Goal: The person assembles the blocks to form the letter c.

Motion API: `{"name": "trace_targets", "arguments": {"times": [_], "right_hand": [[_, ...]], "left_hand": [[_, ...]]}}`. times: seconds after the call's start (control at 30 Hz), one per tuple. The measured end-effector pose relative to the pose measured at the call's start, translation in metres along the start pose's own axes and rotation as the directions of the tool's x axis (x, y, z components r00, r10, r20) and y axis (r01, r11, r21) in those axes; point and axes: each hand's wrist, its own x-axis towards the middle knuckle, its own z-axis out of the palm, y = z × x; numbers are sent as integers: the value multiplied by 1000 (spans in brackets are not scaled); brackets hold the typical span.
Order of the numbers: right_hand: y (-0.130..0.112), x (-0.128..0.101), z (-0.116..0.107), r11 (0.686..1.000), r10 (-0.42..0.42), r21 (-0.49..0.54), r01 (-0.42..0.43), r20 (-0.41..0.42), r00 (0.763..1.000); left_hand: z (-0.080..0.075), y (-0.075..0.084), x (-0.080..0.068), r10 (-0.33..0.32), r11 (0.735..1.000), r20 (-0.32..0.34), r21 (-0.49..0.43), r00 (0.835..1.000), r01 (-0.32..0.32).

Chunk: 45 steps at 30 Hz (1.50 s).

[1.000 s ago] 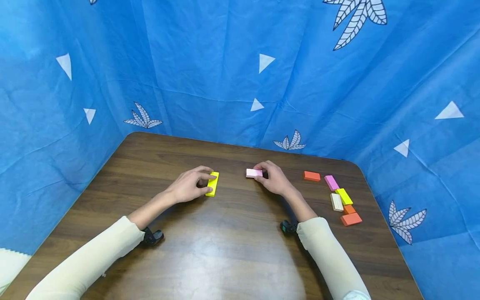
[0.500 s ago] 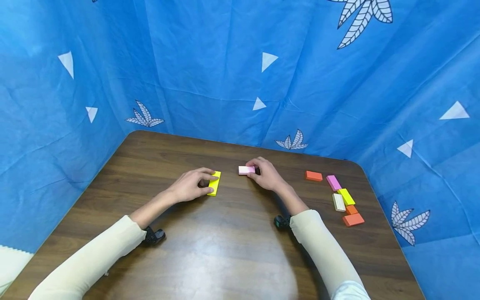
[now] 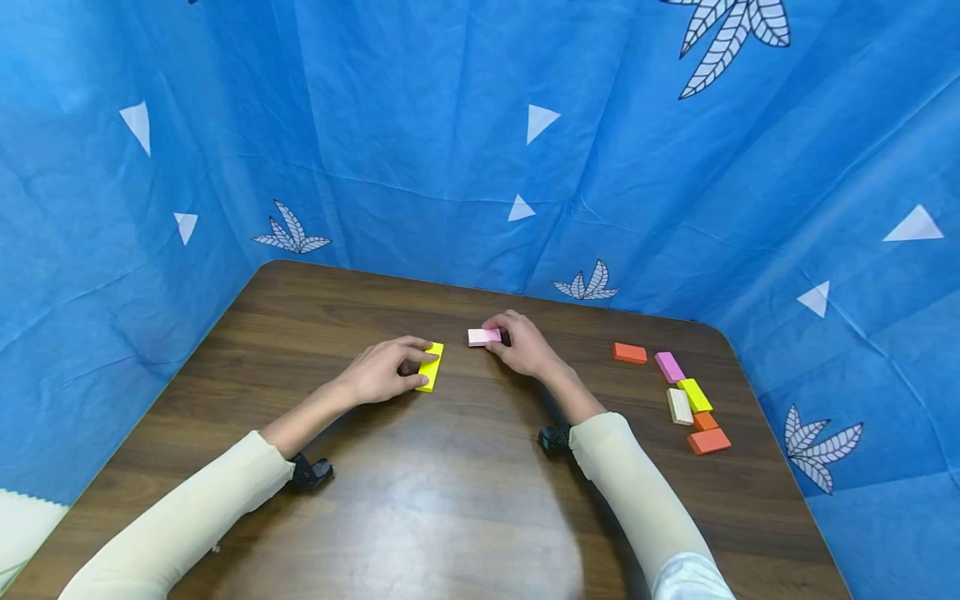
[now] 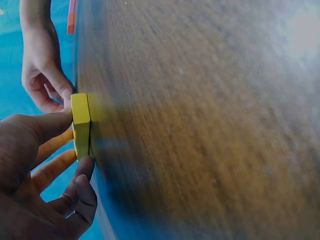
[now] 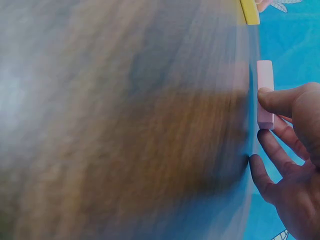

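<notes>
On the left, my left hand point(image 3: 377, 372) pinches a yellow block point(image 3: 431, 370) by its ends, thumb on the near end and fingers toward the far end. The left wrist view shows this yellow block point(image 4: 81, 111) lying flat at the tabletop. My right hand point(image 3: 522, 346) grips the right end of a pale pink block point(image 3: 477, 337) between thumb and fingers. In the right wrist view the pink block point(image 5: 265, 75) is close over the wood, its long side level. It points toward the yellow block, with a short gap between the two.
To the right on the brown table point(image 3: 465, 500) lie an orange block point(image 3: 629, 353), a purple-pink block point(image 3: 670, 367), another yellow block point(image 3: 695, 395), a plain wood block point(image 3: 679, 407) and two orange-red ones point(image 3: 708, 442). A blue patterned cloth point(image 3: 450, 150) hangs behind.
My right hand has moved left and slightly away from me with the pink block, nearer the yellow one. My left hand stays in place on the yellow block.
</notes>
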Motion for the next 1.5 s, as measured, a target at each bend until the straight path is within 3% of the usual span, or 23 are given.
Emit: {"name": "trace_targets", "arguments": {"times": [0.73,1.5], "right_hand": [[-17,21,24,999,-17,-46,19,49,999],[-26,34,29,996,-55,-68,60,71,996]], "left_hand": [[1,-3,-2,18,1000,-9,9,1000,-18],[-1,1,1,15,1000,0,22,1000,-15]]}}
